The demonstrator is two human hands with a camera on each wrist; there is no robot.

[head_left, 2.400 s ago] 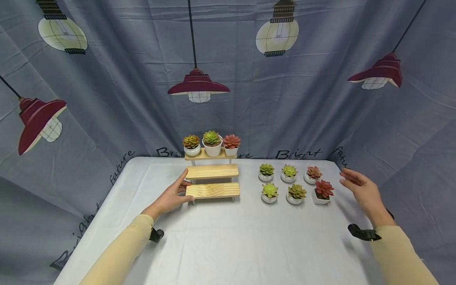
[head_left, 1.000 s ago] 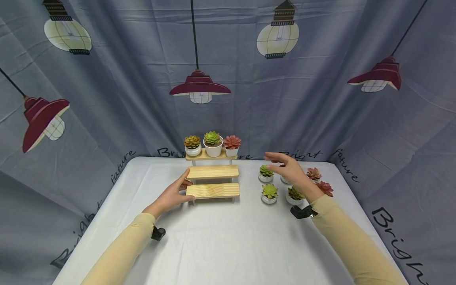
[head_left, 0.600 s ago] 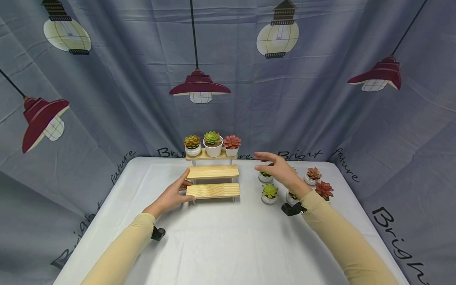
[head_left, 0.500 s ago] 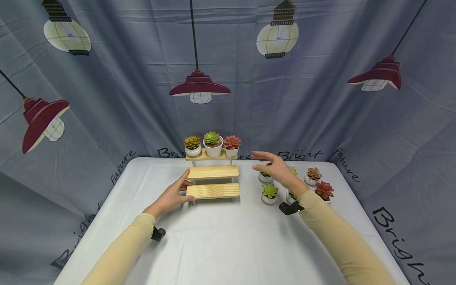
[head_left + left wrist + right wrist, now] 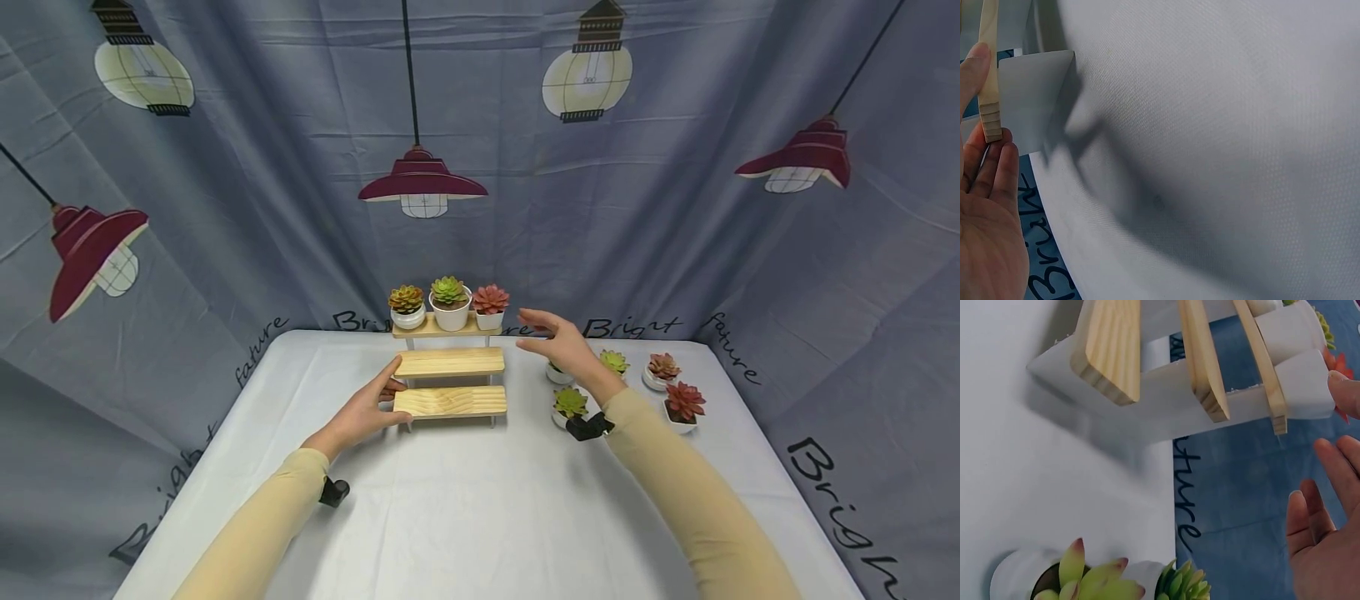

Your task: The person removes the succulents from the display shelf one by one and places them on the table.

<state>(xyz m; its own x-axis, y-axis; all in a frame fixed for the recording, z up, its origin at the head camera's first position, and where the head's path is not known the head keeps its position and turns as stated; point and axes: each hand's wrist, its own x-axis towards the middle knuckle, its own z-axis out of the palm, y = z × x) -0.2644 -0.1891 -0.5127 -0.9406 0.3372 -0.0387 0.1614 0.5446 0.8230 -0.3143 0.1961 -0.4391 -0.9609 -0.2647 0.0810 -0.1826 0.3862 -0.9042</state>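
Observation:
A three-tier wooden plant stand [image 5: 450, 402] with white side supports stands at the back of the table. On its top board sit an amber succulent [image 5: 407, 300], a green succulent [image 5: 450, 292] and a red succulent [image 5: 491, 300], all in white pots. My left hand [image 5: 360, 418] grips the stand's left side; in the left wrist view thumb and fingers hold a board's end [image 5: 990, 112]. My right hand [image 5: 564, 343] hovers just right of the top board, fingers and thumb spread, holding nothing. In the right wrist view its thumb overlaps the red succulent's leaves [image 5: 1340, 362].
Potted succulents stand to the right: a light green one [image 5: 570, 402], another light green one [image 5: 613, 361], a dusty pink one [image 5: 663, 367] and a dark red one [image 5: 684, 400]. My right hand and sleeve partly cover this group. A grey printed curtain [image 5: 510, 242] hangs behind the table.
My right hand has swept left from beyond the dark red succulent, across the group, to beside the stand's top board. My left hand keeps its hold on the stand.

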